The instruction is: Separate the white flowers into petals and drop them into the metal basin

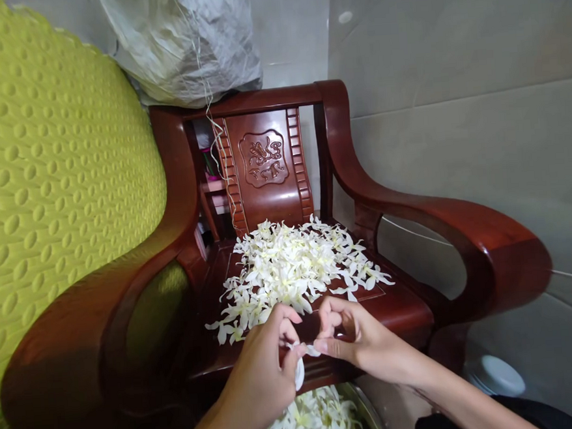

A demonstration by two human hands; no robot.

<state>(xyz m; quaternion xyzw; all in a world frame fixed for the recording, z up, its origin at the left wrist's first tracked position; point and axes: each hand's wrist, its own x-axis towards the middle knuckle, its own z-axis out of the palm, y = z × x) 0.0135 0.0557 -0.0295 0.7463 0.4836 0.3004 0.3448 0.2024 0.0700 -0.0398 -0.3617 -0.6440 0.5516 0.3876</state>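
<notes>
Between my two hands, just in front of the chair seat, is a white flower (pixel 300 373). My left hand (pixel 271 359) pinches it between thumb and fingers, with a long petal hanging below. From the other side, my right hand (pixel 346 338) has its thumb and fingertip closed on a white petal (pixel 312 350) of it. A loose heap of white flowers (pixel 289 260) with pale yellow centres covers much of the wooden seat beyond my hands. Below them, a metal basin (pixel 373 417) holds more white flowers (pixel 315 421), partly hidden by my left forearm.
The dark red wooden chair (pixel 473 227) has wide curved arms on both sides. A yellow dimpled mat (pixel 57 158) stands at the left. A white sack (pixel 190 45) with hanging string rests against the chair back. A pale round object (pixel 500 376) is on the floor at right.
</notes>
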